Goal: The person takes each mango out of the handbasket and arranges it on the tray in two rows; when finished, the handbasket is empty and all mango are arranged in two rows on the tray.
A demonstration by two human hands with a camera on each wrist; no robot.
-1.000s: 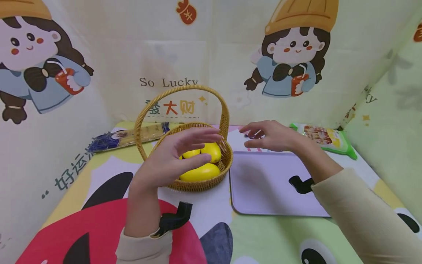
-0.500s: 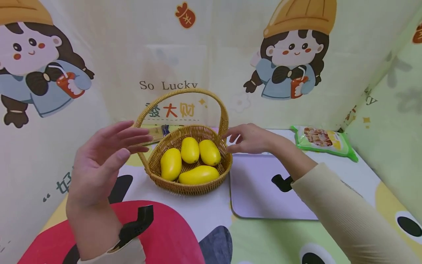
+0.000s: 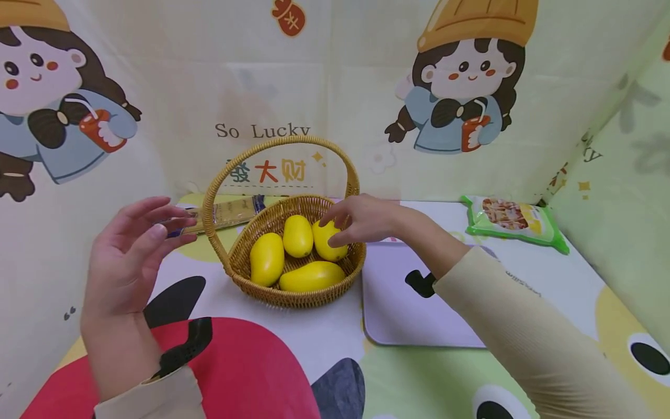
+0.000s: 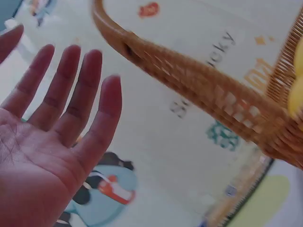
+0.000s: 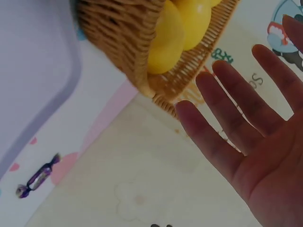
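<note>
A wicker basket point(image 3: 298, 299) with a tall arched handle stands mid-table and holds several yellow mangoes point(image 3: 267, 259). My right hand point(image 3: 366, 218) hovers over the basket's right side, fingers loosely bent above the rightmost mango point(image 3: 331, 249) and partly covering it; the right wrist view shows the fingers point(image 5: 227, 111) spread with nothing held. To the left of the basket, my left hand point(image 3: 123, 262) is raised in the air, apart from the handle. In the left wrist view its palm is bare and its fingers point(image 4: 66, 85) are spread.
Right of the basket lies a lilac tray point(image 3: 419, 320), partly under my right forearm. A long clear packet point(image 3: 230, 214) lies behind the basket, and a green-edged bag point(image 3: 513, 218) at the back right. A purple-wrapped candy point(image 5: 39, 175) lies beyond the tray.
My left hand has moved left, away from in front of the basket, uncovering the mangoes. My right hand has moved left from above the tray to over the basket's right side.
</note>
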